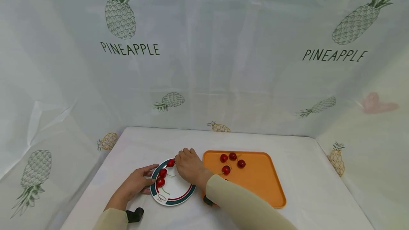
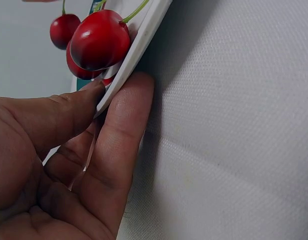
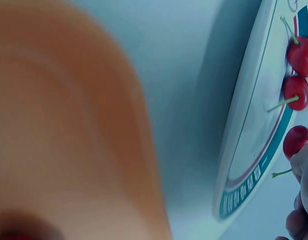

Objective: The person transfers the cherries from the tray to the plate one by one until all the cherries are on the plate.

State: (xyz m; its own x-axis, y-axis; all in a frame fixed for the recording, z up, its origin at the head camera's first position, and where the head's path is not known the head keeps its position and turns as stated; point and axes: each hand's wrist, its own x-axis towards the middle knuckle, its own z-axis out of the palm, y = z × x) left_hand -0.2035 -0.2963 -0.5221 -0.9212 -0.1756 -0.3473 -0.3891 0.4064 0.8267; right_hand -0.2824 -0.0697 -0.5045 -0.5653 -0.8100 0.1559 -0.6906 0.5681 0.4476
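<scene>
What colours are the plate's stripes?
The plate has blue-green and red stripes, best seen in the head view.

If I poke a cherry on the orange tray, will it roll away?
Probably: the cherry looks round. Its shiny skin might feel slippery, and the tray seems to have a raised rim that would likely stop it.

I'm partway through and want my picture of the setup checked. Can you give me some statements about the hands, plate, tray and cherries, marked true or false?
1. The left hand grips the rim of the plate. True.
2. The right hand pinches a cherry. True.
3. Several cherries lie in the orange tray. True.
4. The tray is left of the plate. False: it is to the right.
5. The plate is plain white. False: it has green and red bands.
</scene>
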